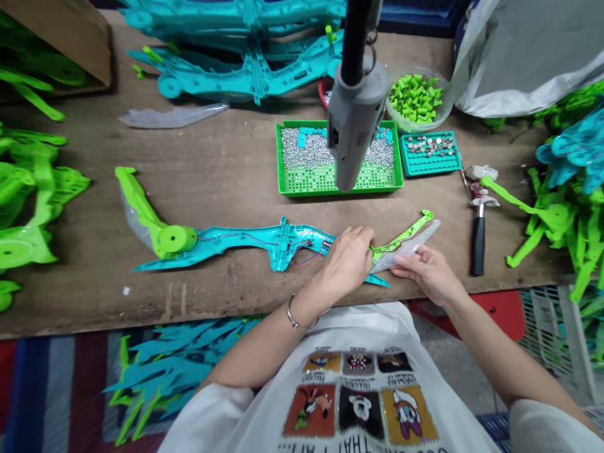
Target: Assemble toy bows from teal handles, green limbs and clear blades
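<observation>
A turquoise toy bow half (236, 242) lies on the table, its inner side up with thin wires running along it. On its left end sits a green limb with a round hub (175, 239) and a clear plastic piece behind it. My left hand (350, 257) is closed over the bow's right end, hiding the joint there. From under that hand a second green limb (410, 231) slants up to the right. My right hand (428, 272) pinches a clear plastic blade (419, 242) alongside this limb.
A green tray (302, 182) of screws stands ahead, under a hanging grey power tool (356, 126). Beside it are a teal tray (431, 165) of small metal discs and a tub of green parts (415, 100). A hammer (478, 239) lies right. Bow parts (255, 69) are stacked behind.
</observation>
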Available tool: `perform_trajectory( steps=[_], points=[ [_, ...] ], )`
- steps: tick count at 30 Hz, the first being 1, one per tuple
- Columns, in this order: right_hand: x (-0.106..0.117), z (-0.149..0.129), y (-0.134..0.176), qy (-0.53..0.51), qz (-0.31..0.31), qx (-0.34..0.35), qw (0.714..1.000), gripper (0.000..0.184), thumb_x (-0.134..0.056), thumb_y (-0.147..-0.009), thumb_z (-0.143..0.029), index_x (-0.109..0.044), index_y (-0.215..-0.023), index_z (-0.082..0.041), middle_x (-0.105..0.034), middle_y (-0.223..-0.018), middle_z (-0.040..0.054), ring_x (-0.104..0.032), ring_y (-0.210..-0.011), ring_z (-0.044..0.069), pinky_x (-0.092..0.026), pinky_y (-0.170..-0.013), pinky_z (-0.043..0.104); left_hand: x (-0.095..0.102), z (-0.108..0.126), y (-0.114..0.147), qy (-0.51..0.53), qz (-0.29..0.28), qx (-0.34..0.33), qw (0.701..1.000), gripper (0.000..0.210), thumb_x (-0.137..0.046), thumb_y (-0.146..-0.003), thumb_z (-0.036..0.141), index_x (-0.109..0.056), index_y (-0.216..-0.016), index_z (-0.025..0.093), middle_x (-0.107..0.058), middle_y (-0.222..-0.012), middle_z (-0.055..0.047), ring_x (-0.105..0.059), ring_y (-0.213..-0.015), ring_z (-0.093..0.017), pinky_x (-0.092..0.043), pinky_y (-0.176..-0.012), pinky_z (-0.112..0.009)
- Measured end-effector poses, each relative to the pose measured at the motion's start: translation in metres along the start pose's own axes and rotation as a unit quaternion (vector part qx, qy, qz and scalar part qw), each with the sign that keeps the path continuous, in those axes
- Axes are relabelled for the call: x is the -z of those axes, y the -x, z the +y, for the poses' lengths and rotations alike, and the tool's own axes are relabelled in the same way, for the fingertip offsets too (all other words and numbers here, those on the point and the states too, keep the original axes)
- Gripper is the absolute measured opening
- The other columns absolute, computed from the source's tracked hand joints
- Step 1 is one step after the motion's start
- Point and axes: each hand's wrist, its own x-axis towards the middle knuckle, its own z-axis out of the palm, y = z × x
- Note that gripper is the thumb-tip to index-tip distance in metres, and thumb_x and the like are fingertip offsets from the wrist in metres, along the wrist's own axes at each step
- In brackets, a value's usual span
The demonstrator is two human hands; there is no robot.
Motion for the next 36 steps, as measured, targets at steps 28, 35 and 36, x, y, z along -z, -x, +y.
perform_trajectory(
  steps=[28, 35, 36],
  points=[
    [-0.003, -0.004, -0.007, 0.115, 0.064, -0.022, 0.991, 0.046, -0.096, -0.061, -0.036, -0.068, -0.090, -0.014, -0.078, -0.074, 0.0054, -0.074, -0.061, 0.015, -0.064, -0.056, 0.020, 0.002, -0.011, -0.001, 0.073, -0.003, -0.036, 0.997, 0.019, -0.058, -0.086, 0.003, -0.070, -0.081, 0.016, -0.071, -0.088, -0.005, -0.063, -0.088, -0.020, -0.047, -0.084, -0.031],
    [0.010, -0.026, -0.014, 0.244, 0.044, -0.080, 0.966, 0.041, -0.085, -0.077, -0.048, -0.065, -0.084, -0.012, -0.075, -0.066, 0.0085, -0.072, -0.052, 0.017, -0.061, -0.047, 0.022, 0.001, -0.014, -0.003, 0.081, 0.007, -0.047, 0.996, 0.017, -0.059, -0.085, 0.003, -0.067, -0.079, 0.017, -0.070, -0.085, -0.003, -0.063, -0.084, -0.019, -0.047, -0.080, -0.031],
    [0.015, -0.031, -0.016, 0.237, 0.048, -0.081, 0.967, 0.042, -0.081, -0.081, -0.051, -0.066, -0.084, -0.012, -0.075, -0.066, 0.0096, -0.072, -0.053, 0.017, -0.061, -0.047, 0.023, 0.001, -0.014, -0.003, 0.082, 0.006, -0.047, 0.995, 0.017, -0.059, -0.084, 0.003, -0.067, -0.079, 0.018, -0.070, -0.085, -0.003, -0.063, -0.084, -0.019, -0.047, -0.079, -0.031]
  ],
)
